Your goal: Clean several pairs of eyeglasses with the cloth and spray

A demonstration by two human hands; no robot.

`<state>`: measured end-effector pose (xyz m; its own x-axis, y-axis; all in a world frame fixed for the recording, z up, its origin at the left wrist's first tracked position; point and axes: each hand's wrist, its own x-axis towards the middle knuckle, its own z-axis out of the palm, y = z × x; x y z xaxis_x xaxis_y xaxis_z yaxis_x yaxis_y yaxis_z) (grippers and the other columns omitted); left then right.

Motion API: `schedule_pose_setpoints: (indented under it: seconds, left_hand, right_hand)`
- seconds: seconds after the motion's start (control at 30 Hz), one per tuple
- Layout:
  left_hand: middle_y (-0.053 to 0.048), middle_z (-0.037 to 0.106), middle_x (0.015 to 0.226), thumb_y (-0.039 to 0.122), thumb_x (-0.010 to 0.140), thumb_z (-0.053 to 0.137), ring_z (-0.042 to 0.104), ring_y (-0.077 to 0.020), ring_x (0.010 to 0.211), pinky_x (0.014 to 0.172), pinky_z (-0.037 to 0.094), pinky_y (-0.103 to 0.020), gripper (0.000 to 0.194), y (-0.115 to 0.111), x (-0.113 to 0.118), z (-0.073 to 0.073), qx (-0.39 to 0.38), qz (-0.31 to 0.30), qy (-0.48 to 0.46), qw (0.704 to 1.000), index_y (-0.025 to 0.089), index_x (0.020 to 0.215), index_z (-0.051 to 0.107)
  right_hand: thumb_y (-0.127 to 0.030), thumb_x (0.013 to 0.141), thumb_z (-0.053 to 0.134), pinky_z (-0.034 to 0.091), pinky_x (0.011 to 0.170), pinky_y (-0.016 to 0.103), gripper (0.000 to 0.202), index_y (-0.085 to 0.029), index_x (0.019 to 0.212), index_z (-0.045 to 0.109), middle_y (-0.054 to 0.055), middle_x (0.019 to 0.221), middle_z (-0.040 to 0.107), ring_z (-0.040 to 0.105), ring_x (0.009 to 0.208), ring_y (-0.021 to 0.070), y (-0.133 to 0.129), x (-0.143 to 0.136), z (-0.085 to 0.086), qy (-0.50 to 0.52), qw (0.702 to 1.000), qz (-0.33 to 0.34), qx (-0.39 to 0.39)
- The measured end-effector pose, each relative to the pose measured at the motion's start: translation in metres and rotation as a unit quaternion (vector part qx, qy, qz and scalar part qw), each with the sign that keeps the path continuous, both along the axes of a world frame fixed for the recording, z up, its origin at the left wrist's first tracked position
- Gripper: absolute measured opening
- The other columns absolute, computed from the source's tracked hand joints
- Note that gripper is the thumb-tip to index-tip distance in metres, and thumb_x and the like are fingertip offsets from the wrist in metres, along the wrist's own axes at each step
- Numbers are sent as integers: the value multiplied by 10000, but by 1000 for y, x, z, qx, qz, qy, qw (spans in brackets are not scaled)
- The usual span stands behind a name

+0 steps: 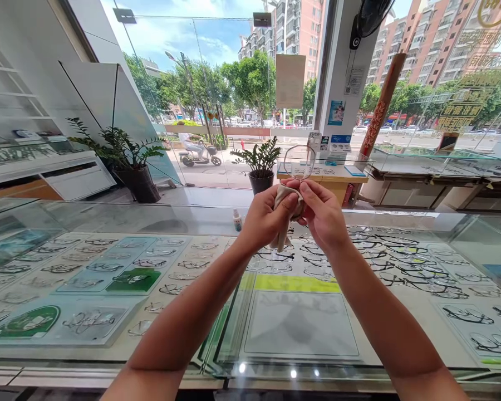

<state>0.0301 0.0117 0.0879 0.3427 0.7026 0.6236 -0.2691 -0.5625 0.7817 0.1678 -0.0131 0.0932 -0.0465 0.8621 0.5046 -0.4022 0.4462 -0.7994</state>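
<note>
The left grip (269,214) pinches a soft, limp cloth (281,195) around thin-rimmed glasses (299,161), whose frame the right grip (323,217) pinches. One lens rises just above both. They look light, fragile, slick-lensed; best held by the bridge.

my beige cloth (282,236) hangs crumpled from my left grip (271,216); thin-rimmed glasses (299,162) show a clear, round lens above.

Glasses (299,162) partly hidden behind fingers and cloth (282,196).
</note>
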Motion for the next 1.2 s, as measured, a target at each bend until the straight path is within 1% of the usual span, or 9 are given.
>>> schedule_pose_setpoints:
  seconds: [0.13, 0.23, 0.4, 0.6, 0.7, 0.77, 0.83, 0.93, 1.2]
  left_hand:
    - [-4, 597, 731, 631, 983, 679, 566, -129, 643, 577, 502, -255, 467, 4, 1, -3, -13, 43, -14, 999, 180, 864, 641]
    - [-23, 640, 778, 629, 974, 695, 602, -140, 687, 626, 522, -266, 467, 7, -6, 0, -13, -20, 11, 1000, 174, 875, 656]
    - [-57, 716, 934, 481, 921, 821, 674, -165, 834, 772, 573, -287, 371, 6, -11, 6, -16, -109, 38, 993, 169, 1086, 705]
    - [-23, 695, 837, 554, 903, 817, 659, -140, 669, 597, 551, -266, 438, 4, 0, 2, -61, -62, 0, 996, 165, 1036, 666]
    - [-17, 684, 822, 605, 909, 789, 635, -133, 667, 601, 536, -266, 454, 6, 4, 0, -77, -58, -21, 995, 170, 967, 671]
    - [-18, 686, 821, 586, 909, 796, 625, -132, 718, 653, 520, -260, 429, 9, 4, 0, -73, -51, -20, 996, 169, 943, 701]
    - [-26, 709, 858, 563, 912, 798, 628, -142, 782, 715, 512, -265, 399, 12, 1, -1, -71, -42, -12, 997, 172, 971, 743]
    - [-37, 736, 906, 563, 919, 784, 641, -167, 851, 781, 509, -287, 396, 17, -3, -1, -66, -31, 2, 997, 181, 1021, 784]
    - [-27, 736, 830, 580, 868, 835, 595, -124, 707, 682, 476, -268, 415, 19, -4, -3, -95, 10, -18, 995, 173, 947, 814]
  right_hand:
    - [-566, 912, 772, 351, 449, 258, 313, -308, 1064, 865, 19, 910, 757, 417, 579, 102, 2, 2, 0, -20, 1000, 2, 2]
    - [-535, 898, 794, 328, 451, 264, 278, -304, 1028, 877, 37, 951, 781, 437, 597, 111, 4, 9, 3, -24, 1000, 0, 3]
    - [-559, 849, 818, 297, 457, 273, 303, -294, 984, 873, 61, 1082, 820, 527, 656, 141, 6, 14, 5, -18, 999, -26, -14]
    - [-525, 846, 833, 360, 461, 269, 248, -302, 949, 861, 39, 1144, 819, 513, 628, 117, 4, 6, 2, 3, 1000, 13, -27]
    - [-510, 849, 825, 393, 456, 277, 235, -302, 951, 862, 38, 1076, 824, 527, 612, 123, 7, 6, 1, 2, 1000, 0, -25]
    - [-495, 842, 827, 497, 539, 301, 227, -296, 944, 863, 45, 1037, 830, 622, 700, 155, 10, 8, 0, 8, 999, -25, -18]
    - [-470, 834, 830, 602, 733, 349, 199, -295, 922, 859, 50, 1057, 837, 721, 898, 206, 14, 10, 0, 21, 999, -40, -4]
    - [-458, 842, 826, 610, 987, 423, 172, -301, 905, 853, 47, 1094, 840, 743, 1096, 244, 18, 13, 0, 27, 998, -53, 11]
    - [-396, 910, 803, 546, 1099, 438, 91, -316, 930, 841, 18, 1041, 803, 712, 1080, 211, 11, 9, -2, -7, 987, -133, 87]
